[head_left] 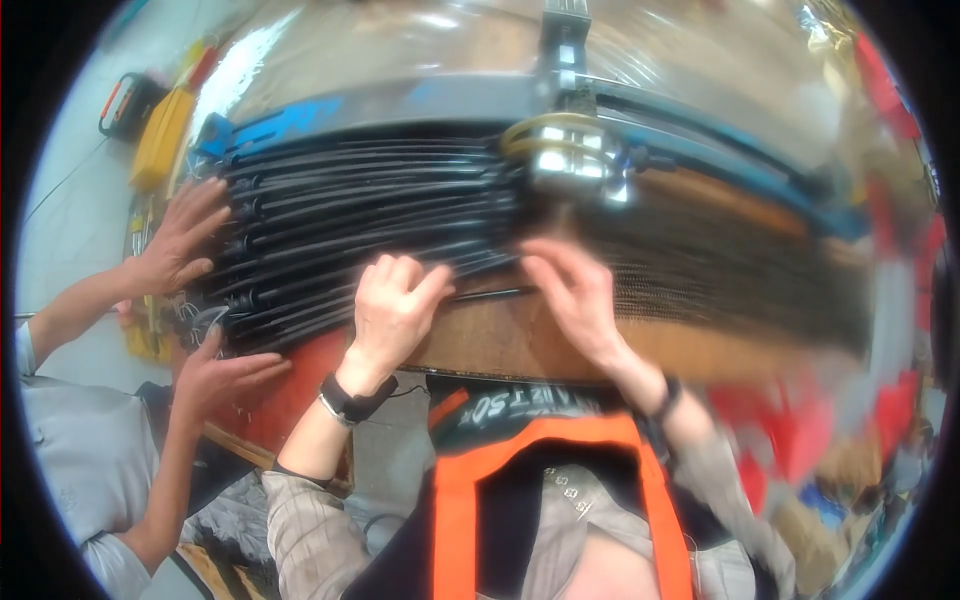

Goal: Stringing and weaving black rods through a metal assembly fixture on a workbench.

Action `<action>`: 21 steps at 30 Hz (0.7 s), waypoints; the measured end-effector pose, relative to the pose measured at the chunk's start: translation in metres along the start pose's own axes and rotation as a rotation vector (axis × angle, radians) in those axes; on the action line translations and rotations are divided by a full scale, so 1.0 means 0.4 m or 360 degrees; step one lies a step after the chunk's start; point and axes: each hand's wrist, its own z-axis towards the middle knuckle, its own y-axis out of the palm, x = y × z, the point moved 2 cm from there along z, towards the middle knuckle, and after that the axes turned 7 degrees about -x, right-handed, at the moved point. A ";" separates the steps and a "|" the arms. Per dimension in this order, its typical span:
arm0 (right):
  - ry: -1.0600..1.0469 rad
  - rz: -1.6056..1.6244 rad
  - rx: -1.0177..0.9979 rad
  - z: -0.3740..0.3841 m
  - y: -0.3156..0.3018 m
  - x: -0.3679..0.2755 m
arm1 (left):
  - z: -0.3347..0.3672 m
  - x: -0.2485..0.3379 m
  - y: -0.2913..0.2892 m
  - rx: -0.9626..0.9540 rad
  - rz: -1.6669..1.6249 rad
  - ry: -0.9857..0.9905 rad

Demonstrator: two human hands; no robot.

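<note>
I see the nearest black rod (492, 294) centrally, my left hand (388, 308) curled at its 9-o'clock end, my right hand (580, 300) towards 3; whether either pinches it, I can't tell. A loose hold could let it roll.

The person's right hand (575, 295) is blurred, so I cannot tell if its fingers touch the thin, straight black rod (490, 294). The left hand (390, 305) hides a part of the long, slim black tubes (370, 210). On the right, the dark, dense bundle (740, 275) is too blurred for counting its pieces. The upright black-and-silver metal post (565, 50) is cut by the upper edge.
</note>
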 end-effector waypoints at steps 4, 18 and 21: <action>0.0050 -0.0011 0.0092 -0.010 -0.032 -0.021 | -0.021 -0.002 -0.048 0.0084 0.0177 -0.0058; 0.0118 -0.0190 -0.0127 -0.043 -0.114 -0.039 | -0.070 0.080 -0.103 0.0021 -0.0031 0.0065; -0.0557 -0.0702 -0.0382 -0.024 -0.145 -0.066 | -0.074 0.078 -0.120 -0.0101 -0.0004 0.0066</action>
